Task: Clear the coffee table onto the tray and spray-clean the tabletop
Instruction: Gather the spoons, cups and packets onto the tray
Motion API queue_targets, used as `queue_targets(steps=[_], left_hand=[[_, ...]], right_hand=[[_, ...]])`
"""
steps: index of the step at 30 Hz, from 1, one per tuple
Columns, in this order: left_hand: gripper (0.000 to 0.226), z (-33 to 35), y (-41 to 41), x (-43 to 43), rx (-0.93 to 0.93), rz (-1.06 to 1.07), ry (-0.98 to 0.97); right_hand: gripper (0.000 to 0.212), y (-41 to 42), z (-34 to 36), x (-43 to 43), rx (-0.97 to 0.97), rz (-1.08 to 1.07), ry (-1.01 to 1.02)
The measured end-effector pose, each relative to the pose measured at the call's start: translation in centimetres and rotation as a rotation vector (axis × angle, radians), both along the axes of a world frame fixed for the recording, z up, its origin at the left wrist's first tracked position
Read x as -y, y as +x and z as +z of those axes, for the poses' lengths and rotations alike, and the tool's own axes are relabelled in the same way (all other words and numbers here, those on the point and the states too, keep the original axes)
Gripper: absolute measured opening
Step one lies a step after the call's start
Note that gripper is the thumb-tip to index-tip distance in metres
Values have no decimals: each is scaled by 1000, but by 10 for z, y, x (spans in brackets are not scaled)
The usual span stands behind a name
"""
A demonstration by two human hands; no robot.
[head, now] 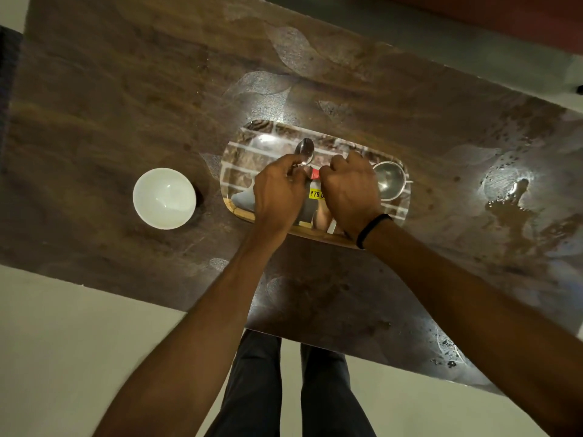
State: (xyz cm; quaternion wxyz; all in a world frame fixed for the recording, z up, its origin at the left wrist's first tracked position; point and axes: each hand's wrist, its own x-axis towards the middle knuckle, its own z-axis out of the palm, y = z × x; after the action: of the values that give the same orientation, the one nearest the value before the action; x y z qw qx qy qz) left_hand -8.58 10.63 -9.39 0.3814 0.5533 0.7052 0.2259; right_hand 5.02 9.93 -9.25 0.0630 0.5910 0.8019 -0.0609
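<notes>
White bowl (164, 198) sits far left on the bench (94, 105), well apart from the tray (239, 171) at centre. Over the tray your left hand (277, 190) has its grip closed on the handle of a spoon (305, 151), bowl end poking out past the fingers; your right hand (348, 184) curls just beside it, and whether that grip holds anything cannot be told. Steel cup (389, 181) stands on the tray's right end, wet patch (511, 200) shining on the bench further right
</notes>
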Motion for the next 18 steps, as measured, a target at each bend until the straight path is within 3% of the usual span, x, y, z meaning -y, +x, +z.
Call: queue_targets(steps=[10, 15, 18], left_hand=[[22, 6, -17, 18, -29, 42, 22], [26, 8, -44, 33, -7, 110, -18], [25, 13, -68, 44, -71, 161, -36]], right_hand=[[6, -7, 4, 11, 38, -79, 28], [11, -11, 1, 14, -31, -125, -5], [12, -28, 9, 28, -181, -113, 23]])
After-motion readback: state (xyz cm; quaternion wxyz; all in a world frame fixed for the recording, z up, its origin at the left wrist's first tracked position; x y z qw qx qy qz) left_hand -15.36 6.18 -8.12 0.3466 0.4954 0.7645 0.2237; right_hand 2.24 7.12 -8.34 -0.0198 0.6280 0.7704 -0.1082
